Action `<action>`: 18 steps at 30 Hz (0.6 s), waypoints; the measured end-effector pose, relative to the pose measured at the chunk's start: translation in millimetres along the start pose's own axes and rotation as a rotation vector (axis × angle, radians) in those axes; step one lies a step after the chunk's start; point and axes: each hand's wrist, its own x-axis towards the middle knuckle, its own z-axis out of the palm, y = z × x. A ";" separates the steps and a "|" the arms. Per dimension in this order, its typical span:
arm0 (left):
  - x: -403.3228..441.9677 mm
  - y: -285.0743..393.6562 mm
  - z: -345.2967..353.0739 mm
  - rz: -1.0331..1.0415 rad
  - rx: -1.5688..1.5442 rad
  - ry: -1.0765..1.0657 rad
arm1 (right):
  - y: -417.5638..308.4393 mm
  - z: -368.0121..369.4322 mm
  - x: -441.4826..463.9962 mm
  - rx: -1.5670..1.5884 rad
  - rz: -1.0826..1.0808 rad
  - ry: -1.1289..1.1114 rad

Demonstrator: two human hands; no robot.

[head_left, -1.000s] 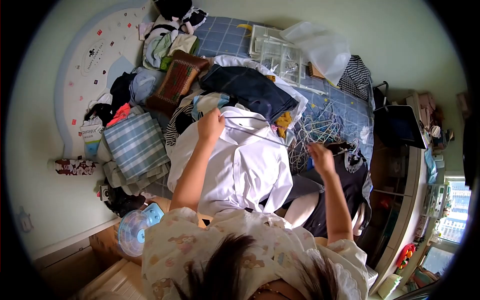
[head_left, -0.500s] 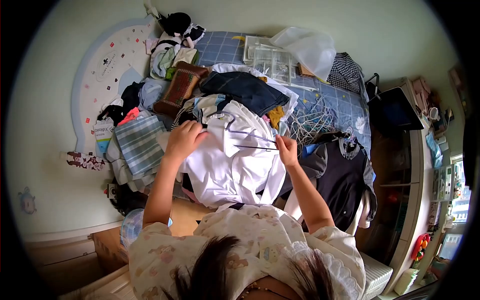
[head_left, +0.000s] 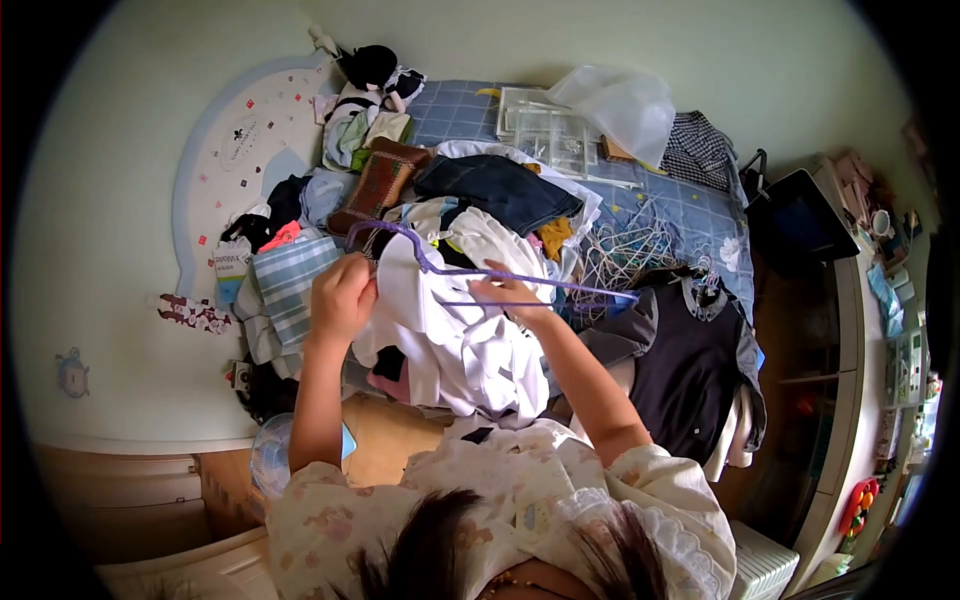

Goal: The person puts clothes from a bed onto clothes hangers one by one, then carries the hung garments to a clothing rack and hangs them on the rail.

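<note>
A white shirt [head_left: 480, 355] lies bunched in front of me, over the edge of the clothes pile. My left hand [head_left: 343, 295] is closed on its upper left part, beside the collar. A purple clothes hanger [head_left: 585, 288] lies across the shirt, its hook toward the left and its right end sticking out free. My right hand [head_left: 512, 295] is at the middle of the hanger, thumb and fingers on either side of its upper arm, over the shirt. The hanger's left end is hidden by the cloth.
Heaped clothes, with dark jeans [head_left: 490, 185] and a brown patterned bag [head_left: 380, 185], cover the bed. Tangled wire hangers [head_left: 630, 245] lie at the right, above a dark jacket [head_left: 680, 360]. Behind are clear plastic boxes [head_left: 550, 130] and a plastic bag [head_left: 625, 110]. A folded checked cloth [head_left: 290, 285] is at the left.
My right hand has moved left from the hanger's right end to its middle. The hanger has shifted right and its hook now shows above the shirt. My left hand keeps hold of the shirt.
</note>
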 end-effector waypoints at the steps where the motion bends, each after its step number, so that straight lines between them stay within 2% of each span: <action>1: -2.3 3.1 -1.2 -0.009 0.012 0.002 | -4.6 4.7 0.6 -0.013 0.066 -0.056; 5: -13.5 13.2 -8.1 -0.055 0.082 0.053 | 9.4 3.9 -11.1 0.101 0.066 0.090; 7: -26.6 8.4 -17.6 -0.114 0.132 0.056 | 8.4 -6.2 -25.7 0.468 -0.007 0.337; 9: -34.3 9.3 -26.3 -0.083 0.207 0.036 | -12.5 -30.1 -49.6 0.420 -0.188 0.315; 11: -41.3 6.0 -29.1 -0.007 0.315 0.042 | -26.0 -40.8 -67.2 0.398 -0.253 0.289; 14: -51.7 -1.3 -33.4 0.061 0.427 0.077 | -41.7 -43.0 -93.6 0.213 -0.240 0.312; 17: -57.5 0.4 -37.2 0.095 0.403 0.061 | -67.7 -28.1 -129.3 -0.190 -0.248 0.462; 18: -59.9 2.8 -39.5 0.100 0.380 0.043 | -68.1 -24.1 -131.6 -0.299 -0.403 0.499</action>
